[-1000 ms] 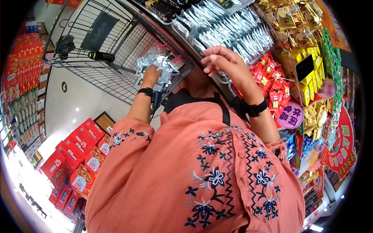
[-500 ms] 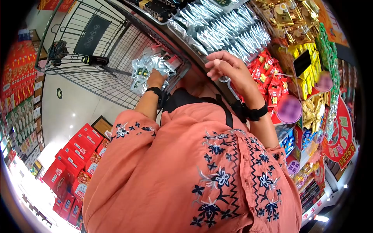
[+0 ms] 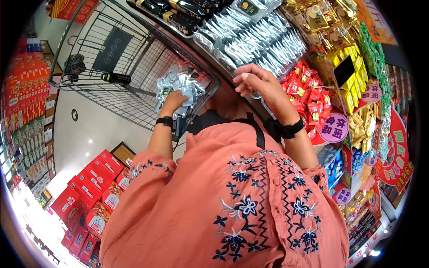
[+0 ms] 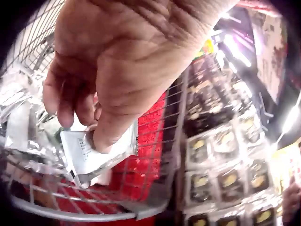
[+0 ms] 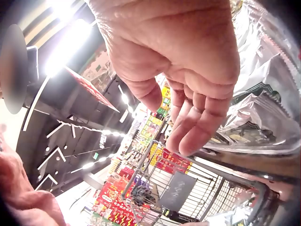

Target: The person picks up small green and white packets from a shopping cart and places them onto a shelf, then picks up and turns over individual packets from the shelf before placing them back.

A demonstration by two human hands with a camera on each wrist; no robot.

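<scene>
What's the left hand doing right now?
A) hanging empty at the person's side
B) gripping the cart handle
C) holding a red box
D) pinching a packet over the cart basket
D: the left wrist view shows the left hand pinching a pale packet between thumb and fingers, above the wire cart where more silver packets lie.

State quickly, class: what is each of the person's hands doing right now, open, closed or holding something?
Left hand: pinches a silver packet in the cart.
Right hand: open, fingers loosely curled, holds nothing.
</scene>
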